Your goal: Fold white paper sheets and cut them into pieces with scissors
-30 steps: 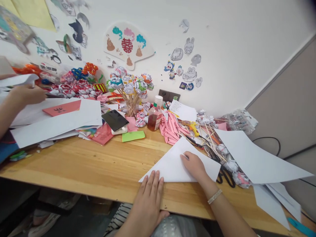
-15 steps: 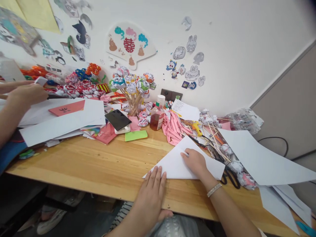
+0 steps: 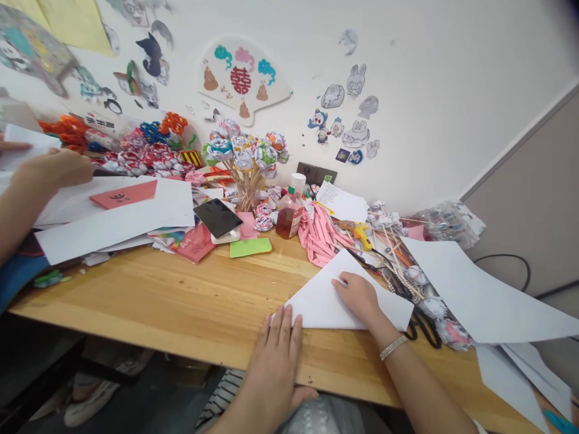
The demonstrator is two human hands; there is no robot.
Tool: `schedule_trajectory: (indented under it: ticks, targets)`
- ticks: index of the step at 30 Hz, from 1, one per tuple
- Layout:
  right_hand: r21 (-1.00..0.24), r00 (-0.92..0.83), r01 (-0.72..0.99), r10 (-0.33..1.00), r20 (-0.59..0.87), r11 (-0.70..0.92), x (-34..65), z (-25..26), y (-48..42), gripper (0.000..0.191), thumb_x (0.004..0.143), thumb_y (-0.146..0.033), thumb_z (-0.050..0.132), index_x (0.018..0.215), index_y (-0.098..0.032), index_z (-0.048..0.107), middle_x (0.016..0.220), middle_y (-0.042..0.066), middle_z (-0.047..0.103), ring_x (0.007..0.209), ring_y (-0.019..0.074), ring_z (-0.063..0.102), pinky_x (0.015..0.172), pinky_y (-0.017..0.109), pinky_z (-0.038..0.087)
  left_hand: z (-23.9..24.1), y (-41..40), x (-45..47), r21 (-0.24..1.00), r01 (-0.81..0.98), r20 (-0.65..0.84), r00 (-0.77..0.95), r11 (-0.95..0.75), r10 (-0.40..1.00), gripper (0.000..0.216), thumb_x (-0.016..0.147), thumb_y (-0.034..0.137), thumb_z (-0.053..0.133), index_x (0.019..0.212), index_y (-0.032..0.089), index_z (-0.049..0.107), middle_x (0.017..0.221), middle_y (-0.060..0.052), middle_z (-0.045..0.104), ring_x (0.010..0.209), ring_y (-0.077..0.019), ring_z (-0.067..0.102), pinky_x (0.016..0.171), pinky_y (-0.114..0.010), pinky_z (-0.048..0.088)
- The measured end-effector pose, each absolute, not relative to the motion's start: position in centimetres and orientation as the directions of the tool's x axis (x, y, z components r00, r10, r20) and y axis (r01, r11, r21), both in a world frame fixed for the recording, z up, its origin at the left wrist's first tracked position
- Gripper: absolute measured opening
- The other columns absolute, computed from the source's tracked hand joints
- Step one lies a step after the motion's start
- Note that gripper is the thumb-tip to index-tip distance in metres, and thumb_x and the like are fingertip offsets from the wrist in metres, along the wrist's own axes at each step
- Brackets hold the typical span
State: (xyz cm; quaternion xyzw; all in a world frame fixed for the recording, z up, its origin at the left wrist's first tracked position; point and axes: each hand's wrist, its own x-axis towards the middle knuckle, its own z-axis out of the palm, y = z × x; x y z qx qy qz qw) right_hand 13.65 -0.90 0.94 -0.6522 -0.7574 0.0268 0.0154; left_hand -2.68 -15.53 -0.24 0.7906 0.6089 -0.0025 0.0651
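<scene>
On desk edge: folded paper (image 3: 323, 298) apex points away, long edge left-right.

The wooden table (image 3: 181, 301) stands against the wall, with a bare strip along its front left. A folded white sheet (image 3: 325, 298) lies flat near the front edge, right of centre. Behind it lie pink paper strips (image 3: 319, 235), an upright bottle of brown liquid (image 3: 286, 218) and a green note (image 3: 250, 247). A red booklet (image 3: 194, 244) and stacked white sheets (image 3: 117, 220) cover the left rear. Black-handled scissors (image 3: 423, 328) lie just beside the folded sheet's right corner, with large white sheets (image 3: 474, 295) further right.
</scene>
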Motion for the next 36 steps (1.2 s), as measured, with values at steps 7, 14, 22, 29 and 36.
schedule_trajectory:
  ticks: [7, 14, 22, 29, 36]
  targets:
    - [-0.087, -0.132, 0.988, 0.991, -0.011, 0.130, 13.6, 0.8, -0.5, 0.029, 0.083, -0.038, 0.040, 0.072, -0.020, 0.059, 0.077, 0.004, 0.065, 0.071, 0.0183, 0.057, 0.052, 0.026, 0.022, -0.5, -15.4, -2.8, 0.024, 0.965, -0.063, 0.261, -0.260, 0.963, 0.097, 0.059, 0.059, 0.061, 0.133, 0.005, 0.030, 0.137, -0.026, 0.020, 0.125, -0.0388, 0.021, 0.100, -0.052, 0.028]
    - [-0.120, -0.163, 0.979, 0.987, 0.011, 0.163, 13.6, 0.5, -0.2, 0.026, 0.083, -0.036, 0.042, 0.071, -0.019, 0.059, 0.084, 0.004, 0.064, 0.079, 0.0170, 0.055, 0.055, 0.025, 0.025, -1.1, -15.5, -3.1, -0.030, 0.949, 0.038, 0.314, -0.313, 0.949, 0.095, 0.060, 0.065, 0.055, 0.131, 0.005, 0.035, 0.135, -0.026, 0.027, 0.124, -0.0388, 0.026, 0.097, -0.050, 0.034]
    - [-0.146, -0.165, 0.976, 0.986, 0.004, 0.164, 13.9, 0.4, -0.1, 0.025, 0.083, -0.034, 0.045, 0.070, -0.018, 0.058, 0.081, 0.002, 0.062, 0.074, 0.0147, 0.053, 0.053, 0.025, 0.023, -2.9, -15.4, -3.6, -0.023, 0.936, 0.174, 0.350, -0.351, 0.921, 0.094, 0.061, 0.068, 0.050, 0.128, 0.003, 0.040, 0.134, -0.027, 0.034, 0.123, -0.0413, 0.032, 0.095, -0.053, 0.036]
    - [-0.180, -0.162, 0.971, 0.987, -0.012, 0.158, 13.9, 0.4, 0.1, 0.026, 0.083, -0.035, 0.043, 0.071, -0.018, 0.059, 0.084, 0.003, 0.063, 0.076, 0.0150, 0.053, 0.054, 0.024, 0.024, -4.2, -15.6, -4.2, 0.008, 0.928, 0.242, 0.359, -0.372, 0.901, 0.094, 0.065, 0.071, 0.039, 0.134, 0.007, 0.031, 0.139, -0.023, 0.029, 0.127, -0.0373, 0.027, 0.098, -0.050, 0.033]
    - [-0.193, -0.167, 0.967, 0.986, 0.007, 0.166, 13.9, 0.4, 0.0, 0.024, 0.082, -0.034, 0.044, 0.071, -0.018, 0.058, 0.086, 0.003, 0.063, 0.077, 0.0157, 0.054, 0.054, 0.024, 0.025, -4.5, -15.5, -4.3, -0.002, 0.931, 0.213, 0.358, -0.366, 0.909, 0.095, 0.062, 0.064, 0.055, 0.135, 0.008, 0.028, 0.140, -0.023, 0.027, 0.128, -0.0384, 0.024, 0.098, -0.051, 0.031]
